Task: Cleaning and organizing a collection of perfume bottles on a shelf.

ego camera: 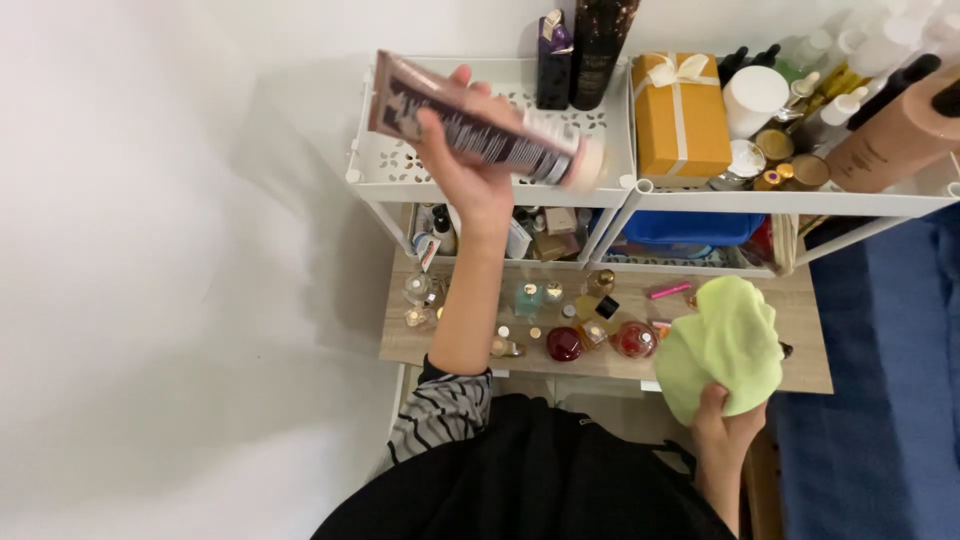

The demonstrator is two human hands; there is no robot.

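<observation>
My left hand (465,165) is raised over the white shelf tray (400,170) and grips a brown and white cosmetic tube (480,125), held on a slant with its pale cap to the right. My right hand (725,425) holds a light green cloth (725,345) low at the right, over the edge of the wooden shelf (810,360). Several small perfume bottles (565,335) stand on that wooden shelf between my two arms.
Two dark bottles (580,50) stand at the back of the left tray. The right tray holds an orange gift box (680,115) with a cream ribbon, a white jar (755,100) and several bottles. A blue container (690,228) sits below. White wall at left, blue fabric at right.
</observation>
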